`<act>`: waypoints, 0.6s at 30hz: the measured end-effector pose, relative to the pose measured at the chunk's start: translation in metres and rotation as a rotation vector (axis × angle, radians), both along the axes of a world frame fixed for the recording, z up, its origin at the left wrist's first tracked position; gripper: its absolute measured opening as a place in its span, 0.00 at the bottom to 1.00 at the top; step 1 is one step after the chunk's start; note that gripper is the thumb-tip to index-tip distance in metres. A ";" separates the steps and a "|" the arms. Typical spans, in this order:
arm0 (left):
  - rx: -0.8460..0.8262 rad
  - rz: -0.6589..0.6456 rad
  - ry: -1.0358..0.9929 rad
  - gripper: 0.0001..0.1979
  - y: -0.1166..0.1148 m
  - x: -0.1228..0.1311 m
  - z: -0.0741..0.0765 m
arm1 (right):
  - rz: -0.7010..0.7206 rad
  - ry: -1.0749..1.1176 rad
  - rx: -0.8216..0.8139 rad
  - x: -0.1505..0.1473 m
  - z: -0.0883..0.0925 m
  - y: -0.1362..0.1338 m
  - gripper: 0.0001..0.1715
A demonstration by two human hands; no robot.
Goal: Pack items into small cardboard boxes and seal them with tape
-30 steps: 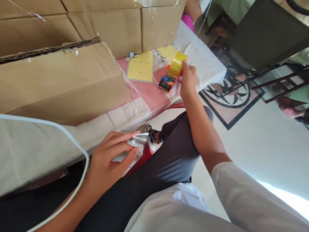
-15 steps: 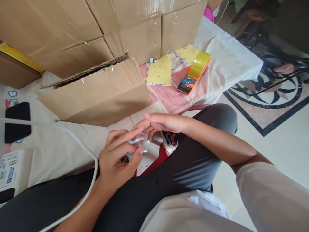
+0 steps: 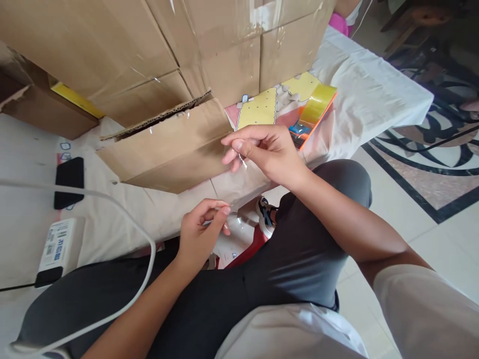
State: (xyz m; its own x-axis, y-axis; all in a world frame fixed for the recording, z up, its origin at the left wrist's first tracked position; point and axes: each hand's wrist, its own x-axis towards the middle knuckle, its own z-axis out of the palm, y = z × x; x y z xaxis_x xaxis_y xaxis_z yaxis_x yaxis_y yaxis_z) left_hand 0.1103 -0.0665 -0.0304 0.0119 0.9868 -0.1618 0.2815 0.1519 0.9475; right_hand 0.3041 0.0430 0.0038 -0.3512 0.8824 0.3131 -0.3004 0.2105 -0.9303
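Note:
A see-through strip, looking like clear tape (image 3: pixel 243 162), glints under the fingers of my right hand (image 3: pixel 267 152). That hand is raised in front of the small carton, thumb and fingers pinched together. Lower and to the left, my left hand (image 3: pixel 202 229) has its thumb pressed on the index finger, with a faint clear edge at the tips. How far the strip runs between the hands is hard to see. The small cardboard box (image 3: pixel 175 144) lies just beyond my hands. Behind my right hand is an orange tape dispenser (image 3: pixel 316 117) with a yellowish roll, partly hidden.
Large taped cartons (image 3: pixel 220 60) stand at the back of the cloth-covered table (image 3: pixel 374 80). Yellow dotted cards (image 3: pixel 258 107) lie before them. On the left are a black phone (image 3: pixel 69 183), a white labelled box (image 3: pixel 60 249) and a white cable (image 3: pixel 149 259) crossing near my left arm.
My hands were close together with clear film between them. Now they are apart: the right has risen and its fingers have closed, and the left has closed to a pinch. The view has shifted left.

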 end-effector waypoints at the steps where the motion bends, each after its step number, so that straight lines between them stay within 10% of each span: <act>1: -0.017 -0.002 -0.020 0.08 0.000 0.001 0.000 | -0.008 -0.016 0.016 -0.001 0.003 0.001 0.19; 18: -0.255 -0.018 -0.278 0.23 -0.001 -0.003 0.000 | -0.232 -0.293 -0.025 -0.028 0.025 -0.024 0.26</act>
State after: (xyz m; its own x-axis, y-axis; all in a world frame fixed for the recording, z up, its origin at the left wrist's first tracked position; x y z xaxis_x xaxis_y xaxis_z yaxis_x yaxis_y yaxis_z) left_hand 0.1070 -0.0679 -0.0303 0.1065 0.9145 -0.3902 0.0234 0.3900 0.9205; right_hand 0.2760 0.0185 0.0292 -0.2130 0.9550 0.2063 0.0327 0.2180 -0.9754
